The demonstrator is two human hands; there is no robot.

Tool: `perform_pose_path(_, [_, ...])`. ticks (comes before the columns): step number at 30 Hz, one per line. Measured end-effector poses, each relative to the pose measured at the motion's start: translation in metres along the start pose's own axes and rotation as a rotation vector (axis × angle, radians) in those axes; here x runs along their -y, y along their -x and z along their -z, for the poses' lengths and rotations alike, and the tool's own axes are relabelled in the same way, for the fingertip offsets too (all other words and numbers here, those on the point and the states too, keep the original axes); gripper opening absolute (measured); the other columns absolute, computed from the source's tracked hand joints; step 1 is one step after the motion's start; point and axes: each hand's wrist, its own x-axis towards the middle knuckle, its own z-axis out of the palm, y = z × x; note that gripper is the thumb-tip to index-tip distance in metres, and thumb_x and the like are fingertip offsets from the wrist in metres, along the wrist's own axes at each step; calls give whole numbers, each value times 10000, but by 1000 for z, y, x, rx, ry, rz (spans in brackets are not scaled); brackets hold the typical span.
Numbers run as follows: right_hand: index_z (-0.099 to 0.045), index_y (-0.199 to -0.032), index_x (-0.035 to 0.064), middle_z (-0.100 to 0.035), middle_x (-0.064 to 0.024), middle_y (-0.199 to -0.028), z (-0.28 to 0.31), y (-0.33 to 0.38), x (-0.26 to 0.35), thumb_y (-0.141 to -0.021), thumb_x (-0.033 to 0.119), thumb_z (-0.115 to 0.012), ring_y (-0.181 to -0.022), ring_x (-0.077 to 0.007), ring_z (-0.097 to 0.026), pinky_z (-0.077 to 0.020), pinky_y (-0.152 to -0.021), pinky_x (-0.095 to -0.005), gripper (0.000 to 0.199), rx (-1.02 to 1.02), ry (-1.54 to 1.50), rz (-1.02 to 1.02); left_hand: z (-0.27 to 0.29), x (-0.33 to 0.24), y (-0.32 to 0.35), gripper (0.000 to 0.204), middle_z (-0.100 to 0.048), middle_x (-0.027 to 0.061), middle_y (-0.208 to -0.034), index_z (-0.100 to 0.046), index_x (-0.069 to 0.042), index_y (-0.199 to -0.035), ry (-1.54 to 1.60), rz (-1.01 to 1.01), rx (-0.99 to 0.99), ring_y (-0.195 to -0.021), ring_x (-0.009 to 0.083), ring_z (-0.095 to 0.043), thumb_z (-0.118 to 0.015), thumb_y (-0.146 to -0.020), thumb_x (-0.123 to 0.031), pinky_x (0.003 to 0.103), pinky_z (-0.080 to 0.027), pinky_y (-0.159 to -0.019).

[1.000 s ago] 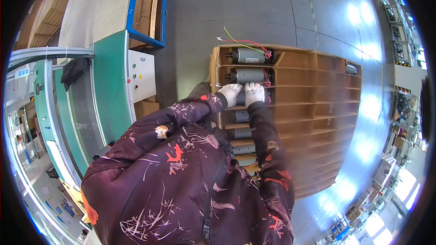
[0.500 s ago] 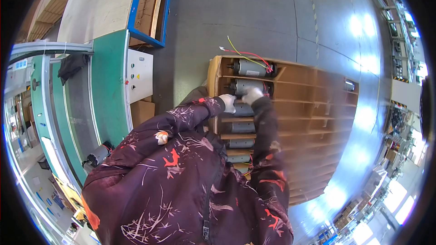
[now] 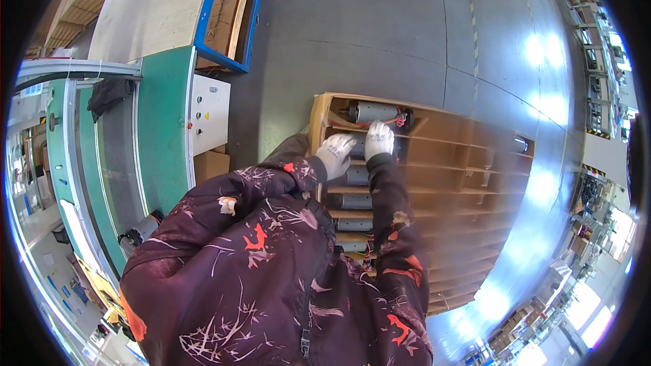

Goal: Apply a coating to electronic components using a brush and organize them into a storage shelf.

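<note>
White gloves cover both hands, which are close together over the second compartment of a divided cardboard box. My left hand has its fingers curled beside a grey cylindrical motor, mostly hidden beneath the hands. My right hand lies over that motor's right part, fingers bent and pointing to the far side; what either hand grips is hidden. Just beyond the fingertips, a grey motor fills the farthest compartment, with red wires at its right end. Nearer me, several similar motors lie one per compartment.
Cardboard dividers run across the box's right part. On the left stand a green-sided bench, a white control box with buttons, and a blue-framed opening. Another motor sits by my left elbow. Grey floor stretches beyond the box.
My left hand has moved in from the box's left edge toward the second motor. The red and yellow wires no longer stick out past the box's far edge; red wire now lies beside the far motor.
</note>
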Motion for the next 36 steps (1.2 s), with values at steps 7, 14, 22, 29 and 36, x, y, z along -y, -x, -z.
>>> perform_pose_path(7, [-648, -993, 98, -603, -79, -1035, 10, 1, 9, -798, 196, -603, -1000, -245, -584, -432, -898, -405, 223, 15, -184, 260, -25, 37, -54, 536, -627, 195, -1191, -574, -38, -1217, -94, 221, 433, -1097, 344, -605, -660, -750, -287, 418, -468, -973])
perform_pose_path(14, [-736, -950, 129, -728, -106, -1005, -16, -25, 13, -862, 279, -537, -961, -244, -700, -526, -834, -380, 264, 481, -114, 9, -31, 39, -62, 527, -635, 197, -1170, -566, -18, -1210, -69, 213, 476, -1123, 336, -596, -656, -763, -282, 428, -448, -988])
perform_pose_path(22, [-726, -1063, 138, -699, -136, -1117, 1, -39, 5, -794, 289, -602, -1080, -274, -657, -499, -916, -391, 332, 620, -181, -80, 50, 31, 22, 535, -570, 202, -1272, -565, -25, -1241, 56, 44, 165, -1221, 355, -518, -658, -738, -182, 429, -412, -1043])
perform_pose_path(29, [-643, -864, 46, -671, -186, -874, 31, -12, -10, -684, 81, -630, -884, -360, -656, -526, -791, -460, 184, -308, -489, -481, 101, 109, 114, 472, -666, 176, -1160, -635, -11, -1187, 0, 445, 27, -1097, 313, -632, -686, -787, -257, 379, -485, -963])
perform_pose_path(36, [-651, -1139, 23, -657, -204, -1159, -71, -53, -125, -863, 323, -550, -1094, -370, -619, -476, -963, -444, 419, 50, -654, -687, 74, 247, 287, 459, -681, 198, -1115, -683, -3, -1092, 247, 1027, -54, -1082, 332, -634, -654, -791, -349, 382, -479, -952])
